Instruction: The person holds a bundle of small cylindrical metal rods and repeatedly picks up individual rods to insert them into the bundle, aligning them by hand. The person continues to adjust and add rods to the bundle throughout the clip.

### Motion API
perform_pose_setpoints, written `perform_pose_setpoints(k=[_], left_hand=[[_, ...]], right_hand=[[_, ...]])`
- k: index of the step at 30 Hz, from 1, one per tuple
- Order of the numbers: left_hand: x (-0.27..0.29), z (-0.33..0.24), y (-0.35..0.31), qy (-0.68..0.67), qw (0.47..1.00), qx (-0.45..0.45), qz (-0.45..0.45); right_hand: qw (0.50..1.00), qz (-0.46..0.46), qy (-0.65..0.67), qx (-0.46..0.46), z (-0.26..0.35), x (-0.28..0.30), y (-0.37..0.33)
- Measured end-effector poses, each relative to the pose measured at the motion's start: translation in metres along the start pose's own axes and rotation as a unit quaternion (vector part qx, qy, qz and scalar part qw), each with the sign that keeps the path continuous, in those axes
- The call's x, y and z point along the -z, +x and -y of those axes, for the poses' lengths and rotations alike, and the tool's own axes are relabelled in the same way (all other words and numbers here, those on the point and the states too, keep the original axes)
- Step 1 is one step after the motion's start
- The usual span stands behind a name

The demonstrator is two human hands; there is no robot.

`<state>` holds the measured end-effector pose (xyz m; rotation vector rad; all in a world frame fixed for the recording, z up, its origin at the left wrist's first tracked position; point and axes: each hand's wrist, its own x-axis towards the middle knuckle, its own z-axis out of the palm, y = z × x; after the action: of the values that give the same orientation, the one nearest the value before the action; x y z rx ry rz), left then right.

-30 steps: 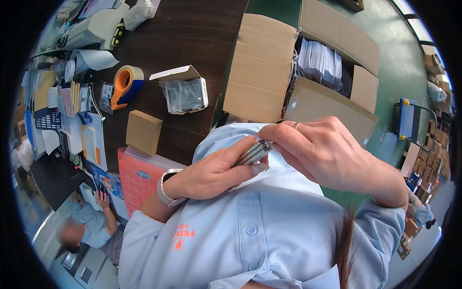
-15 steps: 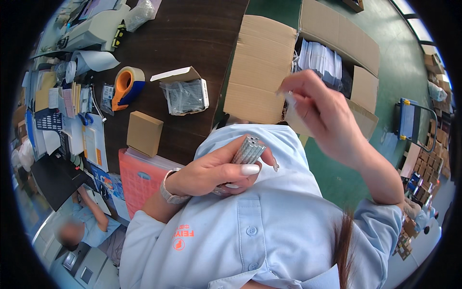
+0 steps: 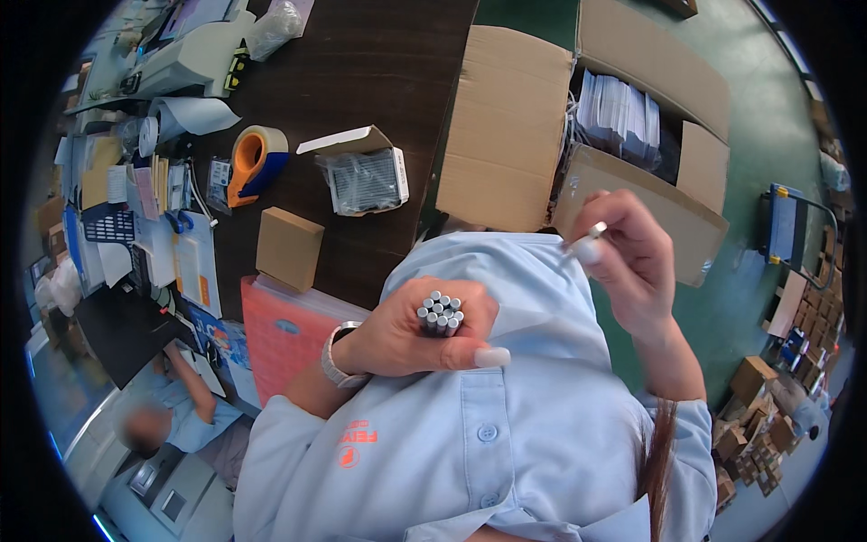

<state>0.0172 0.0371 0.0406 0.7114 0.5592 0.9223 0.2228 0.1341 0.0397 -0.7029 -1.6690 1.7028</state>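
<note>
Dark brown tabletop (image 3: pixel 370 72), bearing an orange tape dispenser (image 3: pixel 238 181), open white box (image 3: pixel 348 140), small brown carton (image 3: pixel 289 246)

The left hand (image 3: pixel 452 339) is before the shirt (image 3: pixel 551 361) with rods (image 3: pixel 441 314) in it; the right hand (image 3: pixel 643 271), to its right, has a small piece (image 3: pixel 598 229) between thumb and finger. Ahead and left is the worktop (image 3: pixel 370 86). On it, the open box (image 3: pixel 403 176) lies right of the tape dispenser (image 3: pixel 248 181), the closed box (image 3: pixel 287 248) nearer than both, and scissors (image 3: pixel 183 221) left of the dispenser. A machine (image 3: pixel 185 63) is far left. Right of the worktop is a carton (image 3: pixel 506 135) with papers (image 3: pixel 619 117) in it; beyond, farther right, a trolley (image 3: pixel 784 226) is on the floor (image 3: pixel 754 149)
</note>
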Motion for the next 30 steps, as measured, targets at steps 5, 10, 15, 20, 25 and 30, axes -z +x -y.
perform_pose_setpoints(k=[5,10,15,20,25,30], left_hand=[[-0.008,-0.005,0.005,-0.027,0.999,0.011,-0.043],[-0.005,-0.002,0.006,0.037,0.998,-0.018,-0.039],[-0.004,-0.001,0.005,0.05,0.998,-0.031,-0.034],[-0.004,0.001,0.005,0.083,0.995,-0.037,-0.028],[-0.004,0.0,0.005,0.09,0.995,-0.046,-0.021],[-0.003,0.001,0.004,0.073,0.997,-0.034,-0.014]], right_hand=[[0.969,-0.069,0.238,0.007,0.002,-0.018,-0.013],[0.961,-0.085,0.262,0.027,0.0,-0.037,-0.02],[0.955,-0.093,0.279,0.042,-0.001,-0.039,-0.018],[0.959,-0.088,0.267,0.026,-0.003,-0.042,-0.02],[0.97,-0.117,0.215,0.005,0.002,-0.046,-0.018],[0.947,-0.025,0.32,-0.024,0.003,-0.041,-0.011]])
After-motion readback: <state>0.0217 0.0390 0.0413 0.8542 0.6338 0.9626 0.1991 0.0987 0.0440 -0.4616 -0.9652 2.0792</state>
